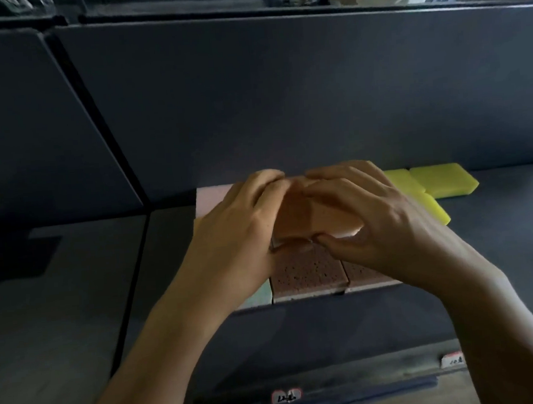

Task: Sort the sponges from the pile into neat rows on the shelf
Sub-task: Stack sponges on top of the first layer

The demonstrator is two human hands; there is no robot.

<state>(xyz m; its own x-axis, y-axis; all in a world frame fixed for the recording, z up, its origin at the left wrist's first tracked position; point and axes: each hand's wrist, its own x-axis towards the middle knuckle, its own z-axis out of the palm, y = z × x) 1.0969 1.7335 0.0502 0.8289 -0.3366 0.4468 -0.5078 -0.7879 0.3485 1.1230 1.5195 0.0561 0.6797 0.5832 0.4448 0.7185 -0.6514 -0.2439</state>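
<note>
Held sponge: a peach-orange foam sponge (307, 218), clamped between both hands. I cannot tell whether it is one block or two pressed together.
Left hand: the left hand (238, 222) curls round its left side, fingers over the far edge.
Right hand: the right hand (379, 213) curls round its right side, thumb at the near edge.
Handling: likely light, soft and squashy, so best held gently by opposite edges.
Under the hands: brown-pink porous sponges (308, 271) lie side by side on the dark grey shelf (483, 249).
Right of the hands: flat yellow foam sponges (440, 178).
Behind the left hand: a pale pink sponge (211, 199).
</note>
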